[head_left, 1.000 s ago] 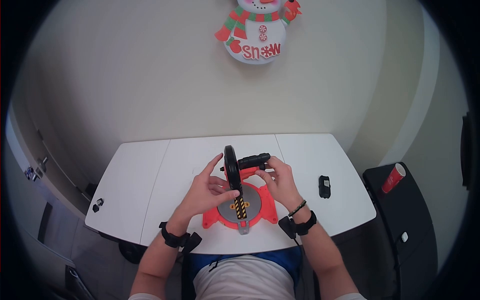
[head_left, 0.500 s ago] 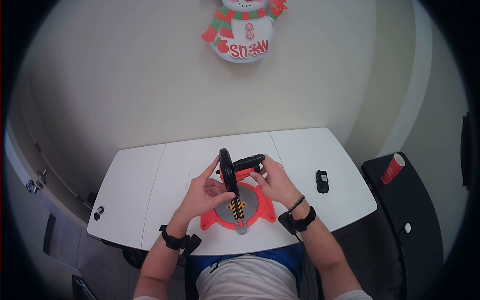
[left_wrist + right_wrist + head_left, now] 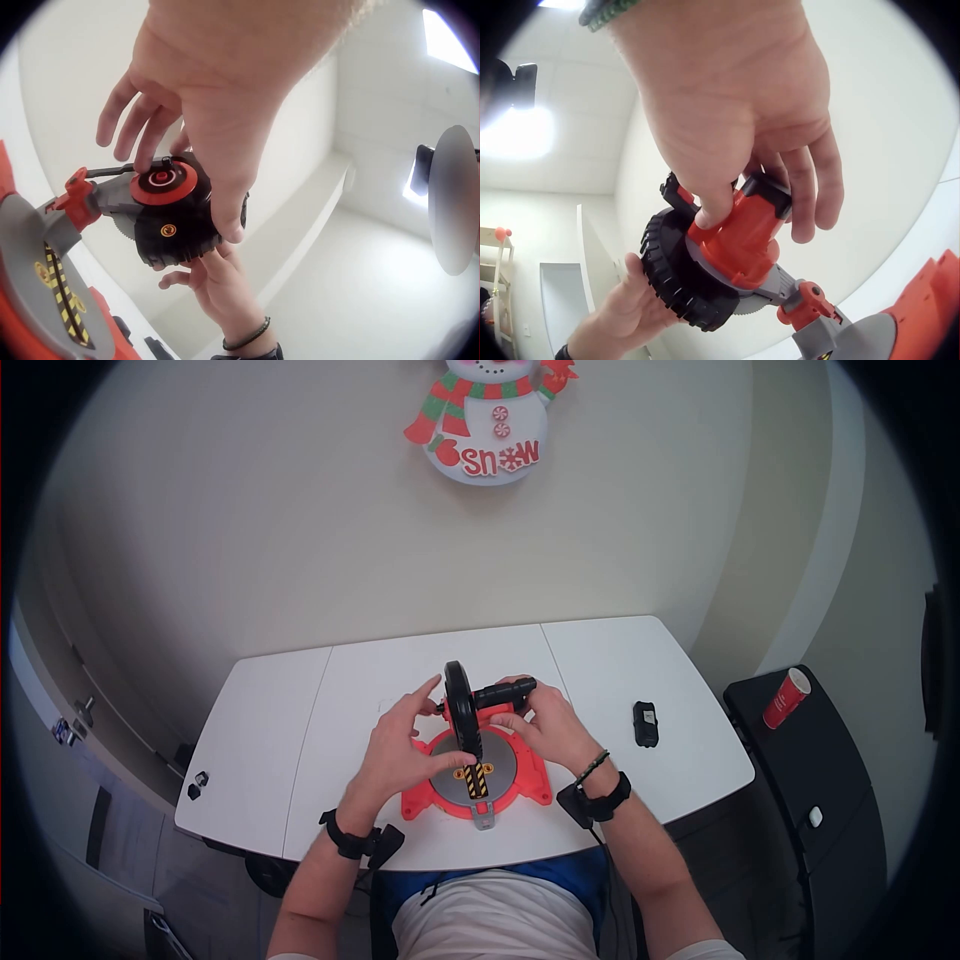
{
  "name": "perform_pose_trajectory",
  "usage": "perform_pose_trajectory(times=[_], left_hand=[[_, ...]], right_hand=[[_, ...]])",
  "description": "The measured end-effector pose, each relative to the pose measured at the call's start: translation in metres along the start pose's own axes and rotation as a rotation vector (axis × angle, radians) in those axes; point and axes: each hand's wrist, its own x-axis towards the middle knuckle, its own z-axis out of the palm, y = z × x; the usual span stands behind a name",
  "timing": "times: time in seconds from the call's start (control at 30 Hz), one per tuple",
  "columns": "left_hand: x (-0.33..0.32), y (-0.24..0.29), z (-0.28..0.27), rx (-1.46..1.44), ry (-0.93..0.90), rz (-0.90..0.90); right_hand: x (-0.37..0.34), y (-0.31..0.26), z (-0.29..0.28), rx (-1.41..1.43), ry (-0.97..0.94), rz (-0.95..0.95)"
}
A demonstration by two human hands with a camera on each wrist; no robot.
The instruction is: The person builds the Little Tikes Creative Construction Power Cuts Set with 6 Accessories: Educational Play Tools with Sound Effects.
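A toy saw with a round red-and-grey base (image 3: 535, 775) stands on the white table, its black ribbed guard (image 3: 459, 705) raised over a yellow-and-black striped strip (image 3: 477, 782). My left hand (image 3: 395, 745) spreads round the guard from the left; its thumb touches the guard's edge in the left wrist view, the other fingers extended near the red disc (image 3: 164, 184). My right hand (image 3: 553, 728) holds the red motor housing (image 3: 739, 238) beside the black handle (image 3: 505, 692), thumb on one side and fingers on the other.
A black device (image 3: 646, 724) lies at the table's right. Small dark pieces (image 3: 198, 785) lie at the far left edge. A red cup (image 3: 786, 698) and a small white object (image 3: 815, 817) are on the dark side table at the right.
The camera view has shifted slightly. The guard and handle have dropped a little, and my left fingers have spread wider. My right hand has moved slightly along with the handle.
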Motion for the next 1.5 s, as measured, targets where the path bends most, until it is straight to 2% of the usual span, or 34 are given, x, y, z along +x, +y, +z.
perform_pose_trajectory(times=[0.13, 0.23, 0.33, 0.53, 0.63, 0.9, 1.5], left_hand=[[-0.001, 0.005, 0.0, 0.041, 0.076, 0.095], [0.001, -0.004, 0.006, -0.059, 0.024, 0.199], [0.0, -0.002, 0.016, -0.228, -0.01, 0.206], [0.002, -0.001, 0.015, -0.198, -0.016, 0.197], [0.002, -0.002, 0.015, -0.194, -0.004, 0.182], [0.005, -0.007, 0.014, -0.176, 0.017, 0.153], [0.007, -0.011, 0.012, -0.189, 0.025, 0.157]], right_hand=[[0.001, 0.0, 0.001, 0.006, -0.003, -0.015], [0.0, -0.002, -0.001, 0.013, -0.001, -0.013], [0.0, -0.008, -0.006, 0.079, -0.065, 0.051], [-0.001, -0.011, -0.008, 0.106, -0.095, 0.096], [-0.001, -0.006, -0.003, 0.17, -0.033, 0.004], [-0.001, -0.002, -0.004, 0.209, -0.121, 0.058], [-0.004, 0.016, 0.004, 0.16, -0.093, 0.062]])
